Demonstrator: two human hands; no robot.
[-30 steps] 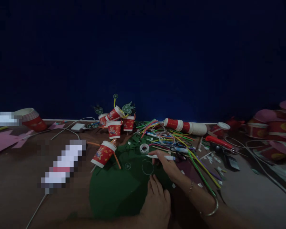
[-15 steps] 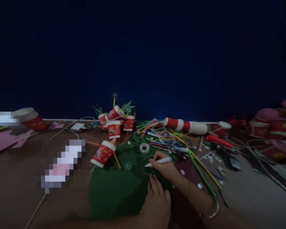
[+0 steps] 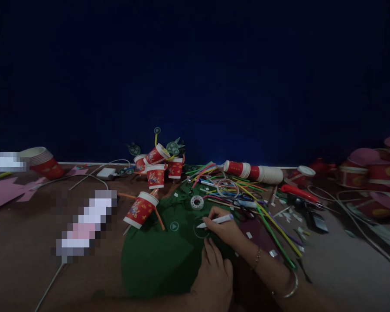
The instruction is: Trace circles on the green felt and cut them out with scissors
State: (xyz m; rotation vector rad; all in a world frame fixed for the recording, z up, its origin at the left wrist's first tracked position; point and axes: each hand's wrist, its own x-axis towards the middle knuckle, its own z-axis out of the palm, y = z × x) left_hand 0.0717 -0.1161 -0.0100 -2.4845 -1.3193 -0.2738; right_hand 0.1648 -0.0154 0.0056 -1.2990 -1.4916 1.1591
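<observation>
My right hand point(image 3: 221, 225) grips a white marker pen point(image 3: 218, 219) with a bluish end. Its tip is at a pale, roughly round outline on a dark green sheet point(image 3: 152, 264). Just below that outline, my left hand point(image 3: 213, 273) lies flat on the sheet, fingers stretched out. To the left, a small drawn circle with a heart-like mark point(image 3: 174, 226) shows on the green. A white tape roll point(image 3: 196, 202) rests at the sheet's far side. Near the sheet's left edge a red paper cup point(image 3: 141, 210) leans over, with orange sticks beside it.
Behind stand stacked red cups point(image 3: 155, 176) with green paper cut-outs. Right of centre lie several coloured pipe cleaners point(image 3: 247, 190), scissors point(image 3: 245, 211) and a row of nested cups point(image 3: 256, 172). A red-handled tool point(image 3: 299, 192) is further right. Pink paper point(image 3: 6, 190) and a cable lie left.
The marker and my right hand have shifted very slightly left along the outline. My left hand stays in place.
</observation>
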